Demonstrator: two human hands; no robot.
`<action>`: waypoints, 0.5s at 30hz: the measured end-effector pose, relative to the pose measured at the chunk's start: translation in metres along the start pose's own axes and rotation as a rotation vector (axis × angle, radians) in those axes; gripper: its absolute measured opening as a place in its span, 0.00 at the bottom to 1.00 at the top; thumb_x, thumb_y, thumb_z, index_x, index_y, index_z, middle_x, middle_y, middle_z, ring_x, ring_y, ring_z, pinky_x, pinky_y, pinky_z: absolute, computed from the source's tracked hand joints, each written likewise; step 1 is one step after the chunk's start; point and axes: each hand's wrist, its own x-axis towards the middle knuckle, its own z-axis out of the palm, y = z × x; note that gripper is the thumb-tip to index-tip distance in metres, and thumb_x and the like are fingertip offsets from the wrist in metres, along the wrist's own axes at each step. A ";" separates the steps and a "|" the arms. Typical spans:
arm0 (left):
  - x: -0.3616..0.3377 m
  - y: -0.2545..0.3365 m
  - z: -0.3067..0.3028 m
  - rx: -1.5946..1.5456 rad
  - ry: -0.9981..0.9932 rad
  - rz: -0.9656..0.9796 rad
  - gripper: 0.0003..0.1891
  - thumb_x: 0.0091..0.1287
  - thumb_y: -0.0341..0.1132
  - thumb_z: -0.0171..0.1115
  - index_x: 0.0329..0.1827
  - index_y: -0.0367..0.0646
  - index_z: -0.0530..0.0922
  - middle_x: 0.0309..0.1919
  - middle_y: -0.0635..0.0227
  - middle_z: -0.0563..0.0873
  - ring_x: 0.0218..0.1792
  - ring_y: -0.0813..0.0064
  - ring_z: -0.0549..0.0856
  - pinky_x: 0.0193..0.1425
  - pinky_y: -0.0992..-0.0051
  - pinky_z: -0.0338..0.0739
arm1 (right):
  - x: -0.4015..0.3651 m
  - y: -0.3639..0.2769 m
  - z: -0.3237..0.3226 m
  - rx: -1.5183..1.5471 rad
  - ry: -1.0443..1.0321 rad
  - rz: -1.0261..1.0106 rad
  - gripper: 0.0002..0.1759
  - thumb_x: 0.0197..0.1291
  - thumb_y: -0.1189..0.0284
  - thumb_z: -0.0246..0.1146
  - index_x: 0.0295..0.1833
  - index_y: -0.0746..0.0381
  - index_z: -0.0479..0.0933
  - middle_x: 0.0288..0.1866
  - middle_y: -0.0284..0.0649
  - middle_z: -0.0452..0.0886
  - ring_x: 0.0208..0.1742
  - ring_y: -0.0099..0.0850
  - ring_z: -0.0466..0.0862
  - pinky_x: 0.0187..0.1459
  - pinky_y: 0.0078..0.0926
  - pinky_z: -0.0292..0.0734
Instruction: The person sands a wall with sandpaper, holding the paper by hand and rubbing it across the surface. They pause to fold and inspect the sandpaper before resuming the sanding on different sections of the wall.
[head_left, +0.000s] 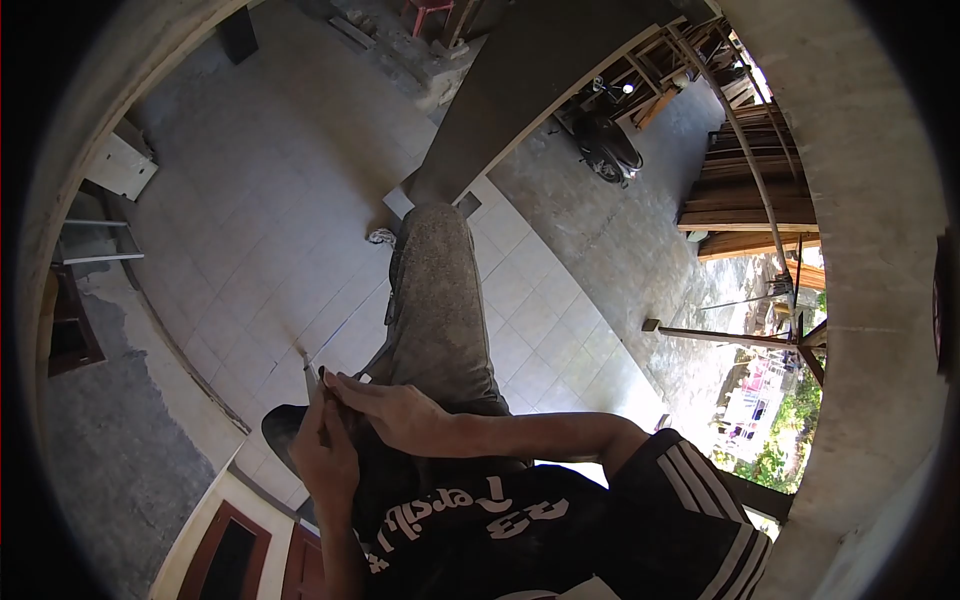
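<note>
My left hand (326, 455) is closed around a slim, pale, tapering thing (310, 378) that sticks up past the fingers; its kind is too small to make out. Fingers of my right hand (405, 417) are pinched together and meet my left hand's fingertips. A small dark bit (322, 372) shows between the two hands, and a small white bit (364, 379) shows beside the right fingers. Both hands are over my lap, left of my bent leg (435, 310) in grey trousers. What the right fingers grip is hidden.
Pale floor tiles (250, 220) spread ahead, with a crumpled item (381, 236) by a dark pillar (500, 90). A motorbike (607, 148) stands on the concrete at right, near stacked planks (750, 190). A white box (122, 165) is at far left.
</note>
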 end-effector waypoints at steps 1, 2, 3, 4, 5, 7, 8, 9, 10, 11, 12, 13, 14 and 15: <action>-0.002 0.003 -0.001 -0.001 0.010 -0.009 0.17 0.74 0.27 0.52 0.62 0.31 0.76 0.39 0.50 0.89 0.39 0.71 0.89 0.41 0.75 0.80 | -0.005 -0.007 0.001 0.003 0.005 -0.004 0.36 0.61 0.87 0.49 0.76 0.63 0.56 0.73 0.54 0.66 0.63 0.49 0.77 0.65 0.37 0.76; -0.004 0.008 0.000 -0.002 0.019 -0.015 0.17 0.74 0.27 0.52 0.62 0.31 0.76 0.39 0.50 0.89 0.39 0.71 0.89 0.41 0.75 0.80 | -0.007 -0.011 0.002 0.004 0.013 -0.008 0.36 0.61 0.87 0.49 0.76 0.63 0.57 0.73 0.54 0.66 0.64 0.49 0.77 0.65 0.37 0.76; -0.004 0.010 0.000 -0.006 0.031 -0.019 0.17 0.74 0.27 0.52 0.63 0.31 0.76 0.39 0.50 0.89 0.39 0.72 0.89 0.41 0.74 0.80 | -0.005 -0.010 -0.001 0.033 0.005 -0.003 0.36 0.61 0.87 0.49 0.76 0.63 0.57 0.73 0.53 0.66 0.64 0.49 0.77 0.66 0.36 0.76; -0.003 0.008 0.001 0.008 0.035 0.020 0.17 0.74 0.27 0.52 0.62 0.31 0.76 0.38 0.51 0.89 0.39 0.72 0.89 0.41 0.75 0.80 | -0.001 -0.007 -0.005 0.061 -0.004 0.003 0.36 0.61 0.87 0.50 0.76 0.63 0.57 0.73 0.53 0.66 0.64 0.48 0.77 0.66 0.36 0.75; -0.003 0.003 0.003 0.022 0.041 0.058 0.17 0.74 0.27 0.52 0.62 0.31 0.76 0.38 0.52 0.89 0.38 0.72 0.89 0.41 0.75 0.80 | 0.001 -0.005 -0.009 0.087 -0.015 0.008 0.35 0.61 0.87 0.50 0.76 0.63 0.57 0.73 0.52 0.67 0.64 0.48 0.77 0.67 0.36 0.75; 0.001 -0.005 0.004 0.010 0.075 0.093 0.17 0.74 0.27 0.52 0.62 0.30 0.76 0.37 0.53 0.89 0.39 0.72 0.89 0.41 0.75 0.80 | -0.004 -0.010 -0.002 0.061 0.018 -0.008 0.35 0.61 0.87 0.50 0.75 0.63 0.59 0.73 0.51 0.67 0.65 0.46 0.76 0.67 0.34 0.75; 0.004 -0.008 0.004 -0.015 0.095 0.089 0.17 0.74 0.27 0.52 0.62 0.30 0.76 0.38 0.53 0.89 0.39 0.72 0.89 0.42 0.74 0.81 | -0.006 -0.012 0.002 0.052 0.039 -0.011 0.34 0.62 0.87 0.50 0.75 0.63 0.60 0.73 0.51 0.67 0.66 0.46 0.76 0.67 0.34 0.74; 0.005 -0.009 0.005 -0.041 0.114 0.083 0.17 0.74 0.27 0.52 0.62 0.31 0.77 0.38 0.53 0.89 0.39 0.72 0.89 0.42 0.74 0.81 | -0.004 -0.004 0.004 0.109 0.028 -0.028 0.34 0.62 0.86 0.50 0.76 0.62 0.59 0.72 0.51 0.68 0.64 0.46 0.78 0.65 0.34 0.76; 0.003 -0.007 0.003 -0.013 0.070 0.032 0.16 0.74 0.27 0.52 0.62 0.30 0.76 0.40 0.52 0.89 0.41 0.71 0.89 0.44 0.74 0.81 | 0.003 0.007 0.002 0.161 0.015 -0.047 0.34 0.63 0.85 0.50 0.76 0.61 0.58 0.71 0.51 0.70 0.61 0.47 0.79 0.63 0.34 0.78; 0.001 -0.001 0.001 0.007 0.029 -0.015 0.16 0.74 0.27 0.52 0.62 0.30 0.76 0.42 0.51 0.88 0.43 0.70 0.89 0.46 0.74 0.81 | 0.006 0.015 -0.001 0.204 0.001 -0.067 0.34 0.64 0.84 0.50 0.77 0.60 0.57 0.70 0.52 0.71 0.59 0.47 0.81 0.61 0.34 0.80; 0.000 0.002 -0.001 0.037 -0.010 -0.065 0.16 0.75 0.27 0.51 0.62 0.30 0.76 0.44 0.50 0.88 0.45 0.69 0.89 0.48 0.73 0.81 | 0.002 0.016 0.003 0.152 0.031 -0.090 0.33 0.65 0.84 0.50 0.77 0.60 0.58 0.69 0.52 0.72 0.59 0.47 0.81 0.62 0.34 0.79; 0.000 0.001 -0.001 -0.010 0.016 -0.046 0.17 0.75 0.27 0.51 0.62 0.30 0.76 0.45 0.49 0.88 0.45 0.68 0.89 0.48 0.73 0.81 | -0.002 0.007 0.008 0.104 0.061 -0.111 0.33 0.66 0.83 0.51 0.76 0.60 0.58 0.68 0.52 0.72 0.59 0.47 0.81 0.62 0.33 0.79; 0.001 -0.001 -0.003 -0.053 0.038 -0.027 0.17 0.74 0.27 0.51 0.63 0.30 0.76 0.47 0.49 0.88 0.46 0.68 0.89 0.49 0.73 0.82 | -0.006 0.001 0.012 0.059 0.095 -0.129 0.32 0.67 0.82 0.51 0.76 0.60 0.58 0.67 0.52 0.73 0.59 0.47 0.81 0.63 0.33 0.78; 0.002 -0.001 -0.003 -0.099 0.062 -0.003 0.17 0.74 0.27 0.51 0.63 0.30 0.76 0.48 0.48 0.87 0.47 0.67 0.89 0.50 0.73 0.82 | -0.005 0.003 0.011 0.090 0.096 -0.144 0.32 0.67 0.82 0.50 0.76 0.60 0.58 0.67 0.52 0.73 0.59 0.48 0.81 0.63 0.33 0.78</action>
